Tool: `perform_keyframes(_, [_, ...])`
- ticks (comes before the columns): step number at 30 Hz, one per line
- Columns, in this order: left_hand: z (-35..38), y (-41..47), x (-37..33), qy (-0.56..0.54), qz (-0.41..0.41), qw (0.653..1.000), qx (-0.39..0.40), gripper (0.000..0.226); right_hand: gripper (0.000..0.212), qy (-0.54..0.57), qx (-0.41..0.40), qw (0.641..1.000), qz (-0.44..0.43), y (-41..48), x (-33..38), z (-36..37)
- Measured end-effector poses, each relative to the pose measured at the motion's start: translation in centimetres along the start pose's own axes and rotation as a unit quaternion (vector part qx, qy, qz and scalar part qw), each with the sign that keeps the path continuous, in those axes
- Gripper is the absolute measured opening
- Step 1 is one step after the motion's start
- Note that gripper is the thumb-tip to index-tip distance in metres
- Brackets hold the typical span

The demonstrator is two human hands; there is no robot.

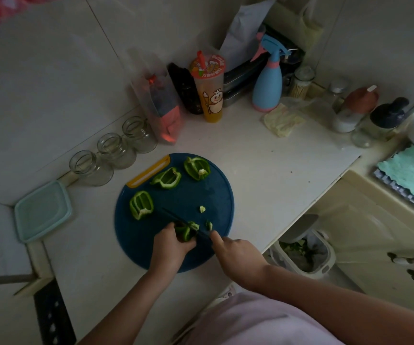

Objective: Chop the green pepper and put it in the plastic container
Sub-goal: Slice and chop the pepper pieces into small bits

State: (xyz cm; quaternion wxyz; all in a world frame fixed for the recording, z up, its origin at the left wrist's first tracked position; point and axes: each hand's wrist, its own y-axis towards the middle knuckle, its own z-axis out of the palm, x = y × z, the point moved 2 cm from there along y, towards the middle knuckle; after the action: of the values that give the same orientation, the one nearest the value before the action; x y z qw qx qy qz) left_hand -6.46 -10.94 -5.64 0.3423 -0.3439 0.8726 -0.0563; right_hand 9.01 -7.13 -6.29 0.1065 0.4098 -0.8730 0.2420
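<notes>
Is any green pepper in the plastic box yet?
No, the plastic box sits shut with its lid on, and the pepper pieces lie on the blue board.

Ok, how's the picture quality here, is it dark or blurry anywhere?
Head view: dim and underexposed overall, no glare; wide-angle bending curves the counter edges; the left hand holding a pepper piece and the right hand with the knife look slightly soft; the cutting board stays legible.

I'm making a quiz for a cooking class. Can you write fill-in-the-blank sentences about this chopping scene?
1. The right hand holds a ____.
2. The left hand steadies a pepper piece on the round ____ cutting board.
3. ____ empty glass jars stand along the wall.
4. The plastic container lies at the board's ____ side.

Missing words: knife; blue; Three; left
</notes>
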Motion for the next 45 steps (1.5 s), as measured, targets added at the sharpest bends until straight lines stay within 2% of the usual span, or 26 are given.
perform_keyframes(25, [-0.3, 0.5, -0.2, 0.004, -0.008, 0.999, 0.042, 0.027, 0.045, -0.050, 0.033, 0.998, 0.010, 0.7, 0.2, 0.2])
perform_keyframes(27, [-0.3, 0.5, -0.5, 0.006, 0.002, 0.999, 0.039, 0.029, 0.045, -0.040, 0.036, 0.998, 0.011, 1.0, 0.0, 0.3])
perform_keyframes(29, [-0.5, 0.5, -0.7, 0.013, -0.002, 0.999, 0.041, 0.041, 0.044, -0.027, 0.039, 0.999, 0.013, 1.6, -0.1, 0.2])
perform_keyframes(33, [-0.4, 0.8, -0.1, 0.010, 0.003, 0.998, 0.061, 0.036, 0.038, 0.002, 0.034, 0.999, 0.014, 2.6, 0.5, -0.3])
perform_keyframes(37, [-0.5, 0.5, 0.5, -0.009, 0.026, 0.998, 0.056, 0.050, 0.029, 0.059, 0.013, 0.998, 0.028, 3.8, 0.1, -0.9])
perform_keyframes(40, [-0.5, 0.2, 0.9, -0.041, 0.029, 0.998, 0.049, 0.051, 0.021, 0.119, 0.004, 0.992, 0.037, 3.7, -1.1, -1.5])
perform_keyframes(45, [-0.1, -0.1, 1.4, -0.078, 0.026, 0.996, 0.040, 0.051, 0.018, 0.135, -0.025, 0.990, 0.034, 2.4, -1.7, -1.8])
